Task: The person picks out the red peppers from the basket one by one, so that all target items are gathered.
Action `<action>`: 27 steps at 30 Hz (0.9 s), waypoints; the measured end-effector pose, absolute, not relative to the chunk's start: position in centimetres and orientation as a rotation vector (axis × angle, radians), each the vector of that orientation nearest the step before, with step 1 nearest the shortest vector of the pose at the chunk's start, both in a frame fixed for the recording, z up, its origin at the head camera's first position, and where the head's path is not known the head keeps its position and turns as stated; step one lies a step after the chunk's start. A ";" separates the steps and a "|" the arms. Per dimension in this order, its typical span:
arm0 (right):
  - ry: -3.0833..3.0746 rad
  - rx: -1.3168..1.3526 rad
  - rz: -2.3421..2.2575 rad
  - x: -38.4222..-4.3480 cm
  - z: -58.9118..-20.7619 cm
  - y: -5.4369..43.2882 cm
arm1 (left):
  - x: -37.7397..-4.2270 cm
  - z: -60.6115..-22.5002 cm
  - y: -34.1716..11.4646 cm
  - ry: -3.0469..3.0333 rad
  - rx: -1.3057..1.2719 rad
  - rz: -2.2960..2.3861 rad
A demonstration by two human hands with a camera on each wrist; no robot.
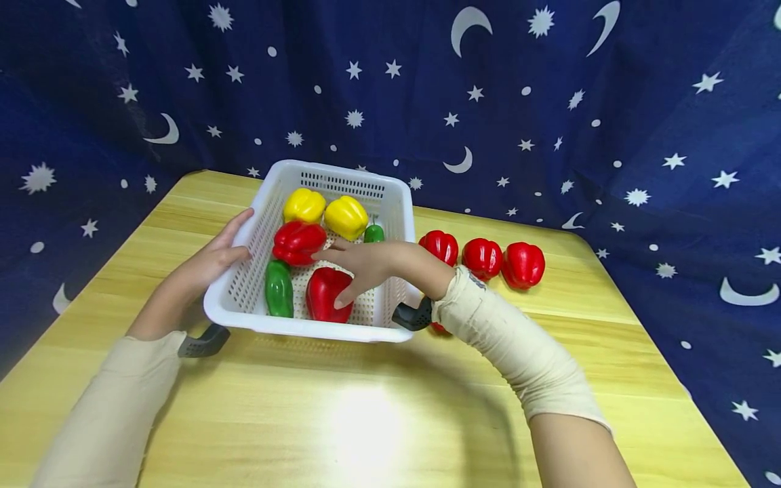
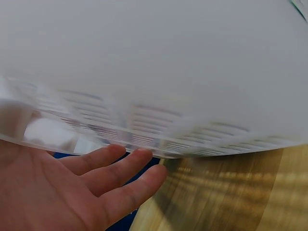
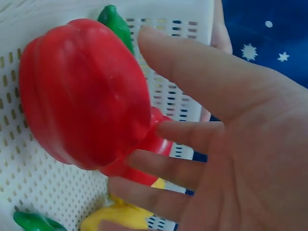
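A white slotted plastic basket (image 1: 308, 329) is tilted toward me over the table. My left hand (image 1: 210, 264) holds its left rim, the fingers (image 2: 122, 178) stretched along the outside. My right hand (image 1: 366, 264) is inside the basket, fingers spread and holding nothing. Its thumb overlaps a red bell pepper (image 1: 320, 295); whether it touches I cannot tell. Around that pepper lie another red bell pepper (image 1: 299, 242), two yellow bell peppers, left (image 1: 304, 205) and right (image 1: 346, 217), a long green pepper (image 1: 279, 289) and a small green pepper (image 1: 374, 234), partly hidden by the hand.
Right of the basket, three red bell peppers stand in a row, including one at its right end (image 1: 523, 265). Another red piece (image 1: 439, 329) peeks from under the right wrist. The wooden table (image 1: 274, 420) meets a dark blue star-patterned curtain (image 1: 378, 88) at the back.
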State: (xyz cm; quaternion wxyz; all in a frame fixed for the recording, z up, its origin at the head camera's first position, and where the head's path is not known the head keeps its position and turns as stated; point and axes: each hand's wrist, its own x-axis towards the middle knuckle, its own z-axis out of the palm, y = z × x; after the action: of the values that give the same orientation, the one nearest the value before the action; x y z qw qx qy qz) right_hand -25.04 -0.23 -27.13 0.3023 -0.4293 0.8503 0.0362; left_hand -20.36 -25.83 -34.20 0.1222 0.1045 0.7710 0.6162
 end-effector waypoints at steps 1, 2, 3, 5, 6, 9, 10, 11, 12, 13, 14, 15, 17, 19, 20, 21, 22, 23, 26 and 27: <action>2.243 -1.114 0.128 -25.0 -27.2 -0.4 | -20.4 -34.2 -25.8 2.252 0.308 1.801; 2.234 -1.088 0.159 -25.0 -27.2 -0.5 | -20.3 -34.2 -25.8 2.249 0.312 1.806; 2.226 -1.065 0.191 -24.9 -27.2 -0.6 | -20.3 -34.1 -25.8 2.247 0.316 1.809; 2.202 -1.025 0.234 -24.9 -27.3 -0.9 | -20.4 -34.1 -25.8 2.246 0.322 1.812; 2.186 -1.013 0.236 -24.8 -27.3 -1.0 | -20.4 -34.1 -25.9 2.245 0.322 1.813; 2.147 -1.001 0.227 -24.6 -27.4 -1.4 | -20.3 -34.1 -25.9 2.239 0.323 1.824; 2.131 -0.991 0.210 -24.5 -27.5 -1.5 | -20.3 -34.2 -25.9 2.235 0.321 1.828; 2.119 -0.983 0.197 -24.3 -27.6 -1.7 | -20.3 -34.2 -25.9 2.231 0.317 1.831; 2.108 -0.976 0.187 -24.2 -27.7 -1.9 | -20.3 -34.3 -25.9 2.226 0.316 1.835; 2.105 -0.976 0.195 -24.1 -27.8 -2.1 | -20.3 -34.3 -25.9 2.219 0.314 1.839; 2.105 -0.977 0.205 -24.0 -27.9 -2.3 | -20.3 -34.4 -25.9 2.215 0.310 1.843; 2.106 -0.981 0.214 -23.9 -28.0 -2.5 | -20.3 -34.4 -25.9 2.215 0.305 1.843; 2.113 -1.006 0.256 -23.7 -28.3 -3.0 | -20.3 -34.4 -25.9 2.218 0.299 1.842; 2.121 -1.041 0.307 -23.7 -28.5 -3.6 | -20.3 -34.4 -26.0 2.225 0.296 1.838; 2.122 -1.057 0.330 -23.7 -28.7 -3.8 | -20.3 -34.4 -26.0 2.228 0.296 1.836; 2.126 -1.075 0.350 -23.7 -28.9 -4.0 | -20.3 -34.4 -26.0 2.229 0.296 1.835; 2.133 -1.081 0.365 -23.8 -29.1 -4.3 | -20.3 -34.4 -25.9 2.229 0.295 1.834; 2.144 -1.089 0.373 -23.8 -29.3 -4.4 | -20.3 -34.4 -25.9 2.230 0.297 1.831; 2.181 -1.099 0.384 -23.9 -29.9 -4.8 | -20.4 -34.4 -25.8 2.234 0.294 1.822; 2.196 -1.093 0.379 -23.9 -30.0 -4.9 | -20.4 -34.4 -25.8 2.244 0.295 1.813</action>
State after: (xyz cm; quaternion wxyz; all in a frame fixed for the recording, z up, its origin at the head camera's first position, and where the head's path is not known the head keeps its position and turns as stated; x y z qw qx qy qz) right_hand -23.87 -4.92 -29.99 0.3238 -0.4166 0.8371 0.1446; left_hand -20.36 -25.84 -34.38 0.1204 0.1009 0.7682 0.6207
